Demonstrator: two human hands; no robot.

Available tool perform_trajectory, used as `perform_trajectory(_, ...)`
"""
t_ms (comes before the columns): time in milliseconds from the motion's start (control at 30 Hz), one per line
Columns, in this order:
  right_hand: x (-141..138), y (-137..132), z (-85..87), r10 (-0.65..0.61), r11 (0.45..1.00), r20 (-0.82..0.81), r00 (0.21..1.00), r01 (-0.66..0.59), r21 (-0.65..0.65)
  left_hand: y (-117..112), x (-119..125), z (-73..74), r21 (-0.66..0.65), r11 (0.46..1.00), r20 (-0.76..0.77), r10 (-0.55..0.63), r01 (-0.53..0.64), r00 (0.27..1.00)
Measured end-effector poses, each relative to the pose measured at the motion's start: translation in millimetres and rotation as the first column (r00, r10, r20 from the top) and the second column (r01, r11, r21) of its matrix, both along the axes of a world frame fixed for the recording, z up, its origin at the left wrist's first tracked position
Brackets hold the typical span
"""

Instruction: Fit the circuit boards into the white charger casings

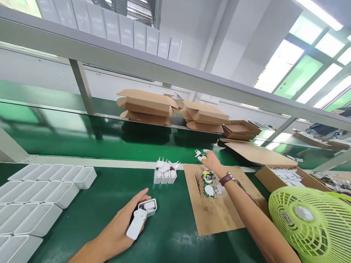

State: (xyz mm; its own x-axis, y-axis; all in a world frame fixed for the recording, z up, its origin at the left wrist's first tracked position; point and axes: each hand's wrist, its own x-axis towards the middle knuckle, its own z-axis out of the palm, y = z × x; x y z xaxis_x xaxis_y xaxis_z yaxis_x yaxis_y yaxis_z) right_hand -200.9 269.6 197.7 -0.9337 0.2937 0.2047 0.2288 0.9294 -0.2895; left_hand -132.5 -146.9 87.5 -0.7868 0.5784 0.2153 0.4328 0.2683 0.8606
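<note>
My left hand rests on the green bench and is closed around a white charger housing, with a second white shell piece under its fingers. My right hand reaches forward to the conveyor edge and pinches a small white plug part between its fingertips. A dark watch sits on that wrist. Below the right hand, several small circuit boards and tweezers lie on a brown cardboard sheet. Three white housings with plug parts on top stand between my hands.
Rows of white housings lie at the left. A lime-green fan stands at the lower right. An open cardboard box of parts is right of the sheet. Folded cartons are stacked beyond the green conveyor.
</note>
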Motion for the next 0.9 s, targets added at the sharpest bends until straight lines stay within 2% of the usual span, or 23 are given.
perform_trajectory(100, -19.6, 16.6, 2.5, -0.071, 0.997, 0.128, 0.989, 0.068, 0.028, 2.3, 0.1, -1.4, 0.02, 0.999, -0.002, -0.036, 0.036, 0.999)
perform_trajectory(200, -29.6, 15.5, -1.2, -0.068, 0.997, 0.172, 0.983, 0.062, 0.038, 3.9, 0.0, -1.7, 0.019, 0.999, -0.05, -0.043, 0.044, 0.998)
perform_trajectory(300, -33.4, 10.5, -2.5, -0.036, 0.999, 0.162, 0.986, 0.03, 0.035, 6.9, 2.9, -0.7, 0.046, 0.998, -0.091, 0.053, -0.049, 0.994)
perform_trajectory(400, -26.6, 12.1, 3.6, -0.011, 1.0, 0.125, 0.992, 0.008, 0.028, 11.2, 6.7, -0.1, 0.123, 0.979, -0.095, 0.175, -0.163, 0.98)
perform_trajectory(500, 1.2, 20.7, 12.9, 0.009, 1.0, 0.064, 0.998, -0.011, 0.021, 14.2, 5.0, -1.3, 0.169, 0.964, -0.041, 0.214, -0.205, 0.976)
perform_trajectory(633, 70.9, 28.9, 17.2, 0.049, 0.999, -0.031, 0.998, -0.049, 0.006, 14.6, -1.7, -0.5, 0.181, 0.954, 0.06, 0.233, -0.24, 0.971)
perform_trajectory(767, 138.0, 24.0, 5.8, 0.116, 0.993, -0.102, 0.988, -0.116, 0.007, 10.9, 1.6, 9.7, 0.165, 0.951, 0.075, 0.252, -0.261, 0.965)
perform_trajectory(900, 166.3, 13.4, -5.3, 0.196, 0.98, -0.163, 0.967, -0.19, 0.049, 5.7, 5.1, 22.5, 0.119, 0.951, 0.097, 0.274, -0.285, 0.957)
